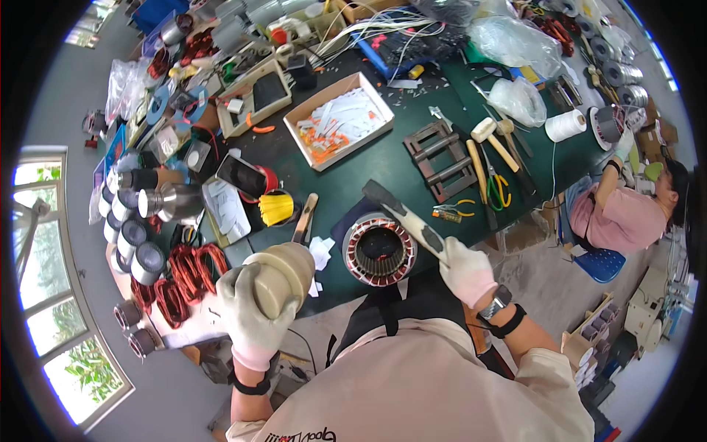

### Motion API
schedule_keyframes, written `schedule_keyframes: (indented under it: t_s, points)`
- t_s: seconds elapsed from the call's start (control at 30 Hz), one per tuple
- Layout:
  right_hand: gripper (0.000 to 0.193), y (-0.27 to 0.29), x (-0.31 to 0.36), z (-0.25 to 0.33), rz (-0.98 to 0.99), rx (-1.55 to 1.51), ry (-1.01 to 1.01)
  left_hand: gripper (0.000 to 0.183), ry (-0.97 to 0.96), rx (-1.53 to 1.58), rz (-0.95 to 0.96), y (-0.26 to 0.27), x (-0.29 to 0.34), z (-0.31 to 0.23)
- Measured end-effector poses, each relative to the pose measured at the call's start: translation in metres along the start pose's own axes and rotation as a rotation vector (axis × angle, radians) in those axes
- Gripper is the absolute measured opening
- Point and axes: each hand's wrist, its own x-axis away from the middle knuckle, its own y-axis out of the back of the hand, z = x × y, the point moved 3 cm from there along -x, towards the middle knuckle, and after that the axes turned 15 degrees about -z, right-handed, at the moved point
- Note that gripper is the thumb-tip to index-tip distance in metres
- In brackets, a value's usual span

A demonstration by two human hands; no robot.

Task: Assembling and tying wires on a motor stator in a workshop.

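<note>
My left hand (254,313), in a white glove, is closed around a beige stepped, round-ended block (283,276) held over the table's front edge. My right hand (468,274), also gloved, grips the near end of a hand tool (416,230) with a pale handle and a flat dark end. That tool slants up and left, past the right side of a motor stator (353,247). The stator stands upright at the table's near edge, its open bore facing up and pale strips with reddish windings around its ring. Left of it lie white paper scraps (320,253).
A cardboard box of white strips (302,125) sits mid-table. To the right are a metal frame (434,158), a mallet (493,140) and scissors (501,191). Copper coils (173,295) and wire spools (147,263) crowd the left. Another person (626,214) sits at right.
</note>
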Motion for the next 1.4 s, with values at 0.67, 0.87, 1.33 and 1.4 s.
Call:
schedule_keyframes:
  t_s: [0.67,0.87,1.33,1.4]
  points:
    - [0.019,0.014,0.059,-0.004,0.104,-0.020,0.121,0.074,0.126,0.050,-0.107,-0.019,0.033,0.005]
    - [0.030,0.018,0.069,-0.098,-0.089,-0.275,-0.448,0.080,0.029,0.130,0.000,-0.031,0.006,-0.089]
    - [0.024,0.063,0.015,-0.415,-0.303,-0.044,-0.494,0.068,-0.434,0.344,0.357,-0.269,-0.040,-0.394]
    - [0.023,0.063,-0.003,-0.434,-0.283,0.019,-0.408,0.069,-0.486,0.353,0.366,-0.294,-0.054,-0.436]
